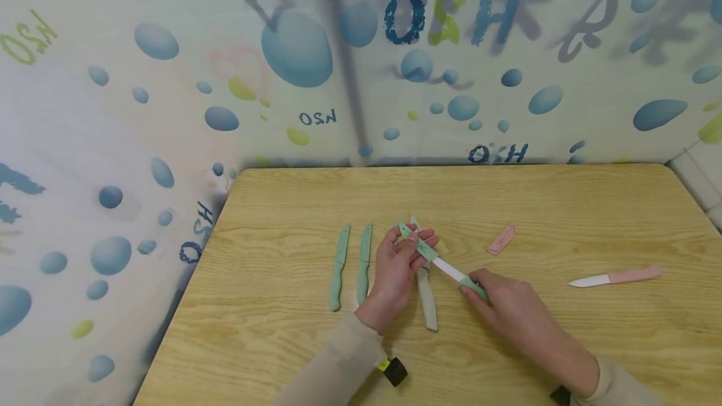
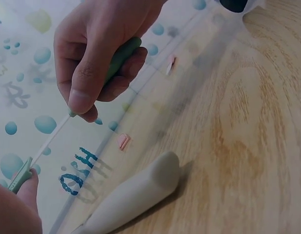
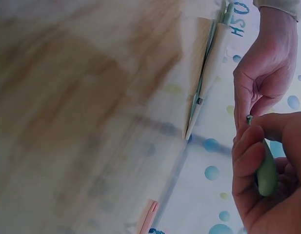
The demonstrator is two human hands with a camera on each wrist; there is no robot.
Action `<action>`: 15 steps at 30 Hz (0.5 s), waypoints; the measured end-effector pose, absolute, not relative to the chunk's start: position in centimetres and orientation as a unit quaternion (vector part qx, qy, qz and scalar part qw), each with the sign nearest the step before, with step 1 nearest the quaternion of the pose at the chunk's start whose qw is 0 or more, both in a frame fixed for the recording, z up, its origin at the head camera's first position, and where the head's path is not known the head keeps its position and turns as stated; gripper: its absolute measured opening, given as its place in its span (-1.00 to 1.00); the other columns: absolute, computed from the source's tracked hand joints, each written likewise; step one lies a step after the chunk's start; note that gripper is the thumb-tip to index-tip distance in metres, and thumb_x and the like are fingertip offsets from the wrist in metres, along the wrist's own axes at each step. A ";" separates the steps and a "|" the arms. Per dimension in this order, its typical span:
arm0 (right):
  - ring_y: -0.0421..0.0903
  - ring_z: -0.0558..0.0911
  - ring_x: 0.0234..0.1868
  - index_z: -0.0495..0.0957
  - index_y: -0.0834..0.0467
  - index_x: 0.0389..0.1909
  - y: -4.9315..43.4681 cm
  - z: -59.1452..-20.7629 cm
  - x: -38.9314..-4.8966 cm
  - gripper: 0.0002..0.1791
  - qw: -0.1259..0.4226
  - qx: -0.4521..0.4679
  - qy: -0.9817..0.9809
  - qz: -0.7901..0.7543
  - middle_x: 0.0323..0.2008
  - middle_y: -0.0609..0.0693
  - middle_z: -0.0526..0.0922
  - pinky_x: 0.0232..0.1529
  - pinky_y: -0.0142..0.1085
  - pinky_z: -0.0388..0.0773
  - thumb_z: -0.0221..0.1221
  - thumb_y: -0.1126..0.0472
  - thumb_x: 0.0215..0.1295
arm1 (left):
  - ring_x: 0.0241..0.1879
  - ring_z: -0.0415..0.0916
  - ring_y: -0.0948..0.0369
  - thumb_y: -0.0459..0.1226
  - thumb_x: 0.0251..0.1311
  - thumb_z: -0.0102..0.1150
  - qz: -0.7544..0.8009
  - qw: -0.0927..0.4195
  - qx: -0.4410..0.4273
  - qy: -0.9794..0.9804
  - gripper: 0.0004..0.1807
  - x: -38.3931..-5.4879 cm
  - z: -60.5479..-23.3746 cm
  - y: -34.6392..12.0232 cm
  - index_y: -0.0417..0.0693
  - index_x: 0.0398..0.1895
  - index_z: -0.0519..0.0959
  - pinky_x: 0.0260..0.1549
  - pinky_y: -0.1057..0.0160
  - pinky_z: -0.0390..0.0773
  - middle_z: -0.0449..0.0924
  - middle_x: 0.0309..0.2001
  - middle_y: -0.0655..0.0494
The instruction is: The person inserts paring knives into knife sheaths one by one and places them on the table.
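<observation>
My left hand (image 1: 395,271) pinches a green blade cover (image 1: 427,251) between thumb and fingers. Out of the cover's lower end comes the white blade (image 1: 449,269) of a green-handled paring knife; the blade's tip is hidden. Its green handle (image 2: 122,58) is gripped by my right hand (image 1: 516,312), whose fingers curl round it in both wrist views. Both hands hold the knife slantwise above the table. Below the left hand lies a beige knife (image 1: 427,299), partly covered by that hand in the head view.
Two green knives in covers, one outer (image 1: 337,268) and one inner (image 1: 364,262), lie left of my left hand. To the right are a pink blade cover (image 1: 501,240) and a pink knife (image 1: 634,275) with its blade bare. The wood-grain table (image 1: 271,205) meets a patterned backdrop (image 1: 361,99).
</observation>
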State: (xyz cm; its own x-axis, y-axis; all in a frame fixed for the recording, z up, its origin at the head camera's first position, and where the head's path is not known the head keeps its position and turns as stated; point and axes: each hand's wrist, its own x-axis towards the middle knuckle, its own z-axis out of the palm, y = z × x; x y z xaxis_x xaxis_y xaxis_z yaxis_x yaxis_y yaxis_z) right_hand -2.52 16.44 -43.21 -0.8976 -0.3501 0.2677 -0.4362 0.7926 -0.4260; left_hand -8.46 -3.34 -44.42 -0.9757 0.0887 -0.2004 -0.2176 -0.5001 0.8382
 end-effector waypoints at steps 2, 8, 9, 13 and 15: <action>-0.38 0.27 -0.61 0.63 0.19 -0.21 16.3 -43.2 -2.5 -0.82 0.089 0.209 -0.942 0.248 -0.59 -0.28 0.37 -0.68 -0.50 0.27 0.43 0.24 0.29 | 0.14 0.66 -0.07 -0.37 0.61 -0.07 0.862 0.089 -0.062 0.495 -0.64 -8.4 -44.5 -3.3 -0.45 0.30 0.27 0.16 0.09 0.64 0.64 0.12 -0.29; -0.40 0.25 -0.63 0.62 0.21 -0.22 16.0 -43.1 -2.3 -0.83 0.085 0.210 -0.939 0.257 -0.61 -0.28 0.33 -0.70 -0.50 0.25 0.42 0.27 0.30 | 0.14 0.65 -0.09 -0.37 0.60 -0.06 0.863 0.095 -0.063 0.492 -0.65 -8.1 -44.5 -3.1 -0.44 0.28 0.29 0.14 0.10 0.65 0.64 0.13 -0.32; -0.40 0.24 -0.63 0.62 0.22 -0.21 16.0 -43.1 -2.3 -0.83 0.084 0.210 -0.939 0.259 -0.61 -0.28 0.33 -0.70 -0.50 0.25 0.41 0.27 0.30 | 0.14 0.65 -0.09 -0.37 0.60 -0.06 0.864 0.096 -0.064 0.490 -0.65 -8.1 -44.5 -3.1 -0.44 0.28 0.29 0.14 0.11 0.65 0.64 0.12 -0.32; -0.40 0.22 -0.64 0.63 0.22 -0.22 15.8 -43.1 -2.3 -0.84 0.081 0.207 -0.939 0.261 -0.61 -0.28 0.33 -0.72 -0.50 0.23 0.41 0.27 0.31 | 0.15 0.65 -0.08 -0.37 0.61 -0.07 0.864 0.096 -0.064 0.490 -0.66 -8.0 -44.3 -3.0 -0.43 0.28 0.28 0.13 0.12 0.66 0.64 0.12 -0.31; -0.41 0.21 -0.65 0.63 0.22 -0.23 15.8 -43.1 -2.3 -0.84 0.086 0.208 -0.939 0.259 -0.62 -0.28 0.33 -0.73 -0.50 0.21 0.42 0.27 0.30 | 0.15 0.65 -0.08 -0.36 0.61 -0.07 0.864 0.095 -0.063 0.490 -0.66 -7.9 -44.3 -3.0 -0.43 0.28 0.28 0.13 0.12 0.66 0.64 0.12 -0.30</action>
